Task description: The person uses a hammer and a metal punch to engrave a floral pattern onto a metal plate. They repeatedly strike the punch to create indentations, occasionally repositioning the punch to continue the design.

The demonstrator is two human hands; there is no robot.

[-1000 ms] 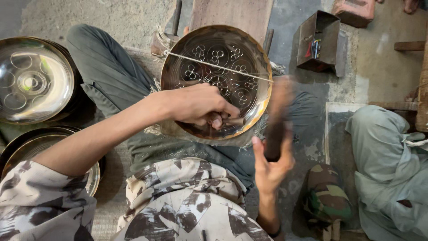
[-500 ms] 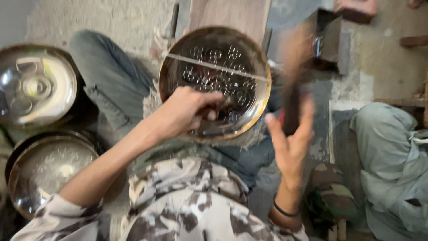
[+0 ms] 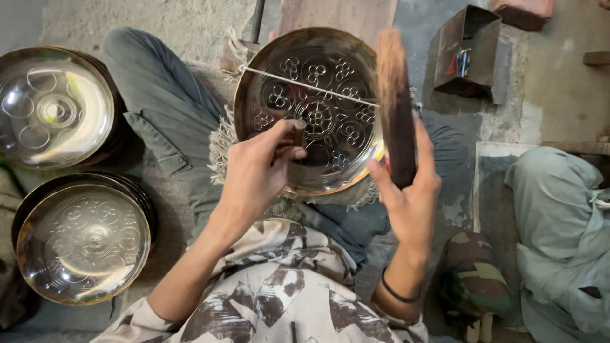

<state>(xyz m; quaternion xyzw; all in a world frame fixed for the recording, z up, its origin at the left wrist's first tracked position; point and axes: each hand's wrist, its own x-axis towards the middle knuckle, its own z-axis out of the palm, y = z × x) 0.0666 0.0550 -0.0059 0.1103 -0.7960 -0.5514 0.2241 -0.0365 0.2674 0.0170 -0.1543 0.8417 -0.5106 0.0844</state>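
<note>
We are chasing a flower pattern into the brass plate (image 3: 318,114) propped on our lap. Our left hand (image 3: 260,171) is pinching a small punch (image 3: 298,130) against the plate near its centre. Our right hand (image 3: 410,190), at 3 o'clock of the plate, is gripping a raised wooden mallet (image 3: 395,105), somewhat blurred. Next move probably calls for a square strike on the punch head, tip kept steady.

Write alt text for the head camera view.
Seated person's left hand presses a small punch onto an engraved brass plate on their lap; right hand raises a wooden mallet. Two more plates lie left.
</note>
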